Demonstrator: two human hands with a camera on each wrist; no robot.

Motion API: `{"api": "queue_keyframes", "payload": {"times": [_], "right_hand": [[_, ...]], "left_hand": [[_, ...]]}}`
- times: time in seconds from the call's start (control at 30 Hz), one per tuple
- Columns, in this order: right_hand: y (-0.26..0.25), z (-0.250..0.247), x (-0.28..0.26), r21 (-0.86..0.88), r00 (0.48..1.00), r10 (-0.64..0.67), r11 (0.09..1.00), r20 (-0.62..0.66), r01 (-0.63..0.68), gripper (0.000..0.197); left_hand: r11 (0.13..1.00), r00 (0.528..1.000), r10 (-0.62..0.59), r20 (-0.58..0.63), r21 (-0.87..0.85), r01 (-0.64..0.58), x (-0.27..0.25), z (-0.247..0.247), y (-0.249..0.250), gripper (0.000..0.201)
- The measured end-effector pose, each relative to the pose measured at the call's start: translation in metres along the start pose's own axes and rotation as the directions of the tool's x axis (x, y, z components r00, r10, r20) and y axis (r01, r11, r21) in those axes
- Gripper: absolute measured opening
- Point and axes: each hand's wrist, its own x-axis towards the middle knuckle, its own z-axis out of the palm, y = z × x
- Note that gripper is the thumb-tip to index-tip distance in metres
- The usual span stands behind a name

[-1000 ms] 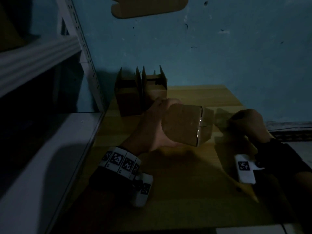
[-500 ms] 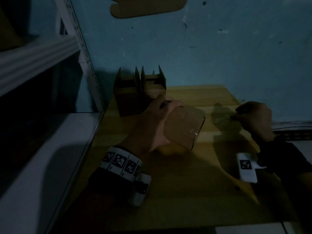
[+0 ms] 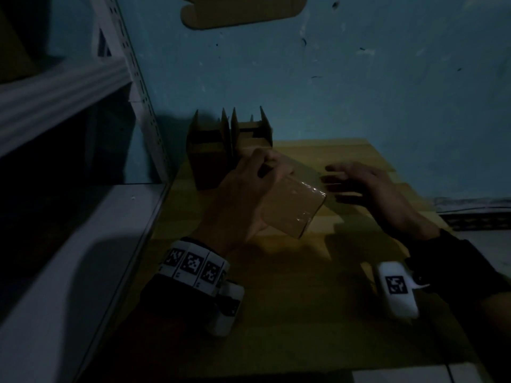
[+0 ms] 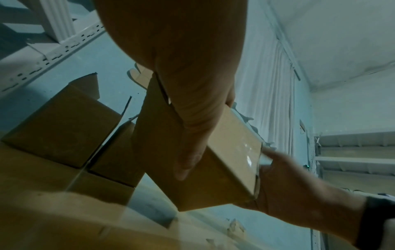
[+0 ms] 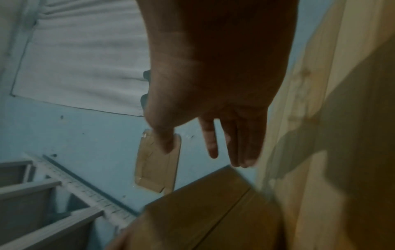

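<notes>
A closed brown cardboard box (image 3: 293, 208) with clear tape along its end is held tilted above the wooden table (image 3: 276, 305). My left hand (image 3: 240, 194) grips it from the left, fingers curled over its top edge and thumb under it. In the left wrist view the thumb of my left hand (image 4: 192, 118) lies across the box (image 4: 226, 169). My right hand (image 3: 359, 186) is open with straight fingers beside the box's taped right end. Whether it touches the box I cannot tell. In the right wrist view my right hand (image 5: 224, 101) holds nothing, and the box (image 5: 203, 219) lies below its fingertips.
Two open cardboard boxes (image 3: 210, 156) (image 3: 251, 134) stand side by side at the table's back left, just behind my left hand. A white metal shelf rack (image 3: 55, 87) flanks the left side. A flat cardboard piece (image 3: 243, 9) hangs on the blue wall.
My right hand has uncurled and moved left to the box's taped end. My left hand has turned the box and shifted it slightly towards the back.
</notes>
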Motion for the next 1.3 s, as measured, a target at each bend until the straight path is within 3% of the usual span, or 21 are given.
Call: {"api": "queue_keyframes", "payload": {"times": [0.1,0.17,0.37,0.5,0.57,0.6,0.73,0.87,0.93,1.03,1.23,1.3], "right_hand": [[-0.006,0.017,-0.011,0.057,0.984,-0.005,0.998,0.178,-0.005,0.044],[-0.007,0.027,-0.016,0.093,0.974,-0.033,0.996,0.226,0.012,0.05],[-0.006,0.037,-0.022,0.208,0.973,-0.104,0.976,0.205,0.06,0.053],[-0.005,0.032,-0.023,0.164,0.973,-0.152,0.979,0.176,0.123,0.05],[-0.003,0.029,-0.024,0.116,0.97,-0.161,0.983,0.181,0.142,0.051],[-0.003,0.028,-0.024,0.09,0.968,-0.165,0.984,0.187,0.151,0.051],[-0.002,0.026,-0.025,0.022,0.971,-0.167,0.986,0.173,0.165,0.048],[0.003,0.024,-0.022,0.025,0.973,-0.172,0.985,0.154,0.171,0.039],[0.003,0.022,-0.021,0.072,0.972,-0.191,0.981,0.136,0.182,0.035],[0.003,0.021,-0.02,0.156,0.963,-0.236,0.964,0.128,0.216,0.035],[0.001,0.03,-0.017,0.228,0.93,-0.332,0.929,0.159,0.292,0.037],[0.0,0.028,-0.017,0.251,0.921,-0.349,0.92,0.171,0.302,0.039]], "left_hand": [[0.999,1.0,-0.008,0.011,0.033,0.008,0.0,0.0,-0.002,0.101],[0.999,1.0,-0.006,0.013,0.048,0.005,0.0,-0.001,-0.001,0.099],[1.0,0.999,-0.014,0.036,0.022,0.013,0.001,-0.001,-0.002,0.108],[0.968,0.996,-0.075,0.057,-0.237,0.086,0.0,-0.001,-0.003,0.116],[0.867,0.976,-0.21,0.064,-0.448,0.216,-0.001,0.001,-0.003,0.113],[0.776,0.95,-0.299,0.085,-0.558,0.294,-0.001,0.002,-0.002,0.105],[0.46,0.793,-0.556,0.25,-0.702,0.544,0.003,0.0,-0.008,0.07],[0.275,0.708,-0.543,0.451,-0.701,0.658,0.002,-0.001,-0.017,0.044],[0.11,0.665,-0.54,0.517,-0.739,0.664,-0.001,-0.005,-0.019,0.029],[-0.162,0.605,-0.456,0.652,-0.73,0.664,-0.004,-0.008,-0.017,0.042],[-0.255,0.559,-0.387,0.733,-0.668,0.699,-0.002,-0.005,-0.002,0.04],[-0.308,0.539,-0.375,0.754,-0.65,0.695,-0.001,-0.005,0.001,0.025]]}}
